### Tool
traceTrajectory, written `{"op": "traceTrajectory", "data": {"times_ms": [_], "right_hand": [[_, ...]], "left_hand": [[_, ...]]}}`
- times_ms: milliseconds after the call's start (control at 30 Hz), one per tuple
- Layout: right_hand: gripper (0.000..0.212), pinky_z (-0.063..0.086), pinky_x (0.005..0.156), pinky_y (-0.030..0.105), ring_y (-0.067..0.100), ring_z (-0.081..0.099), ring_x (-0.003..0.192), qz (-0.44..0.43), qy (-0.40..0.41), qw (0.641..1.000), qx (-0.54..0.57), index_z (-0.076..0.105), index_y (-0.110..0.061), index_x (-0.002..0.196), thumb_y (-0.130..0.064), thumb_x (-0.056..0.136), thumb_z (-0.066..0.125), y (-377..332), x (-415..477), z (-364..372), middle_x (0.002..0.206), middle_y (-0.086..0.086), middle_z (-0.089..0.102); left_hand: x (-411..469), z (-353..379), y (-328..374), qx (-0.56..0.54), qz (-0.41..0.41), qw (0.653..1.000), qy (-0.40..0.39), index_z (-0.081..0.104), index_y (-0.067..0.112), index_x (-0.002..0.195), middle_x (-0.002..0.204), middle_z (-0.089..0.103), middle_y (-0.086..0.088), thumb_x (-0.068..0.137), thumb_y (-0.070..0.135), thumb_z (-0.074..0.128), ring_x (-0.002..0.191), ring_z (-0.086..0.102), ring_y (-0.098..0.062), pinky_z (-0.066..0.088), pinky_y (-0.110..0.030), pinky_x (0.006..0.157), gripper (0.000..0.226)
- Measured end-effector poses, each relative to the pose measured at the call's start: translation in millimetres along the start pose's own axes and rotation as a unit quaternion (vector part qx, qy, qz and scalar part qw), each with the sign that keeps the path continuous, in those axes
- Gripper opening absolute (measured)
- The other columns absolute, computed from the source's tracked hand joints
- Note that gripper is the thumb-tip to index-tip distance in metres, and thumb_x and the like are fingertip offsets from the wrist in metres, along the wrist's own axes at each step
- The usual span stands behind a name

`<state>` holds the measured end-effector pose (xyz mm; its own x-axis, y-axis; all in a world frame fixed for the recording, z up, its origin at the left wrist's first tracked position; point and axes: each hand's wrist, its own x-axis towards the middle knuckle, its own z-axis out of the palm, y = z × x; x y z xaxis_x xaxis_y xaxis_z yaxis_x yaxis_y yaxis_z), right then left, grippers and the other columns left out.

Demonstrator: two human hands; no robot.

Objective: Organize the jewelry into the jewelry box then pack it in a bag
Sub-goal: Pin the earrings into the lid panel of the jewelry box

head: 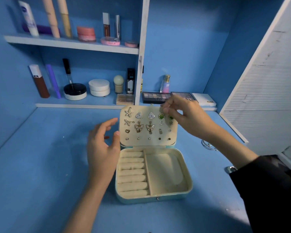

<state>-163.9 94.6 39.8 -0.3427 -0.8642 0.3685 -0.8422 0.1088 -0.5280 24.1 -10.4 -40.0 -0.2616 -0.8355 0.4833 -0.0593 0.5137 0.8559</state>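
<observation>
A light blue jewelry box (154, 198) lies open on the blue desk, its cream lid (123, 125) standing upright. Several earrings are pinned to the lid: starfish (128, 113), triangles (139, 115), butterflies (138, 127), green clovers (161, 116) and small studs. The base has ring rolls (133, 172) on the left and an open compartment (165, 172) on the right, both bare. My right hand (186, 115) hovers at the lid's top right corner, fingertips pinched together over a green clover earring (171, 117). My left hand (102, 145) sits by the lid's left edge, fingers relaxed, thumb against the lid.
Silver jewelry (208, 145) and a small silver piece (230, 169) lie on the desk right of the box. Eyeshadow palettes (155, 97) sit behind the lid. Shelves (71, 44) at the back left hold cosmetics. A white slatted panel (265, 91) leans at right.
</observation>
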Motion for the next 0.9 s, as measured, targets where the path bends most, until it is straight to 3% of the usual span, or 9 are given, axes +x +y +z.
{"op": "traceTrajectory", "data": {"times_ms": [67,133,167,300,367,500,667,767,900], "right_hand": [[0.008,0.042,0.07,0.013,0.013,0.063,0.08,-0.009,0.0,1.0,-0.015,0.059,-0.01,0.094,-0.015,0.094,0.053,-1,-2,-1,0.089,-0.005,0.07],[0.007,0.042,0.069,0.014,0.014,0.062,0.076,-0.018,0.001,1.0,-0.021,0.058,-0.01,0.095,-0.014,0.094,0.052,-1,-3,-1,0.09,-0.004,0.071],[0.006,0.042,0.069,0.015,0.015,0.062,0.075,-0.021,0.0,1.0,-0.022,0.057,-0.01,0.095,-0.014,0.094,0.052,-2,-4,-2,0.089,-0.002,0.072],[0.007,0.043,0.071,0.018,0.02,0.064,0.077,-0.032,-0.005,0.999,-0.023,0.056,-0.01,0.095,-0.015,0.095,0.052,-2,-7,-3,0.079,-0.004,0.071],[0.008,0.044,0.072,0.02,0.02,0.065,0.078,-0.038,-0.006,0.999,-0.025,0.057,-0.009,0.096,-0.015,0.095,0.052,-2,-8,-4,0.076,-0.013,0.067],[0.004,0.044,0.073,0.022,0.017,0.064,0.079,-0.051,-0.003,0.998,-0.027,0.056,-0.011,0.094,-0.013,0.095,0.052,-3,-11,-4,0.074,-0.019,0.064],[0.004,0.044,0.075,0.033,0.024,0.065,0.081,-0.053,-0.002,0.998,-0.016,0.054,-0.015,0.091,-0.014,0.095,0.052,-5,-16,-5,0.084,-0.003,0.072],[0.011,0.044,0.069,0.027,0.026,0.065,0.082,-0.051,0.003,0.999,-0.013,0.05,-0.022,0.088,-0.013,0.095,0.052,-8,-19,-7,0.089,-0.002,0.072],[0.014,0.045,0.07,0.027,0.026,0.065,0.094,-0.046,-0.001,0.999,-0.015,0.047,-0.026,0.087,-0.016,0.096,0.051,-11,-24,-8,0.088,-0.003,0.072]], "left_hand": [[-13,2,22,-0.025,-0.009,0.999,0.03,0.062,0.028,0.096,0.096,0.063,0.019,0.084,0.015,0.056,0.091,0.058,-0.007,0.046,-0.019,0.079,0.019],[-30,9,52,-0.147,-0.11,0.983,-0.007,0.066,0.025,0.089,0.091,0.069,0.013,0.087,0.005,0.059,0.085,0.06,-0.003,0.045,-0.015,0.074,0.021],[-38,15,67,-0.229,-0.188,0.954,-0.041,0.067,0.021,0.088,0.089,0.071,0.01,0.087,0.0,0.058,0.083,0.061,-0.003,0.045,-0.017,0.073,0.023],[-59,43,93,-0.482,-0.486,0.716,-0.136,0.065,0.002,0.104,0.098,0.072,-0.011,0.089,-0.003,0.047,0.095,0.065,-0.02,0.049,-0.029,0.08,0.023],[-63,51,94,-0.527,-0.548,0.639,-0.118,0.061,-0.004,0.111,0.11,0.068,-0.018,0.091,0.0,0.046,0.106,0.062,-0.026,0.049,-0.033,0.087,0.026],[-63,62,90,-0.532,-0.574,0.619,-0.07,0.059,-0.008,0.112,0.111,0.064,-0.019,0.092,0.002,0.048,0.108,0.06,-0.028,0.047,-0.037,0.095,0.025],[-57,67,89,-0.546,-0.581,0.601,-0.047,0.059,-0.002,0.1,0.097,0.057,-0.015,0.093,0.004,0.046,0.099,0.054,-0.027,0.043,-0.037,0.098,0.016],[-55,69,88,-0.558,-0.581,0.591,-0.041,0.058,0.0,0.094,0.089,0.056,-0.014,0.094,0.004,0.043,0.097,0.053,-0.027,0.044,-0.037,0.093,0.015],[-54,72,86,-0.566,-0.583,0.582,-0.036,0.057,-0.001,0.105,0.1,0.057,-0.016,0.095,0.005,0.042,0.102,0.055,-0.028,0.042,-0.038,0.098,0.019]]}}
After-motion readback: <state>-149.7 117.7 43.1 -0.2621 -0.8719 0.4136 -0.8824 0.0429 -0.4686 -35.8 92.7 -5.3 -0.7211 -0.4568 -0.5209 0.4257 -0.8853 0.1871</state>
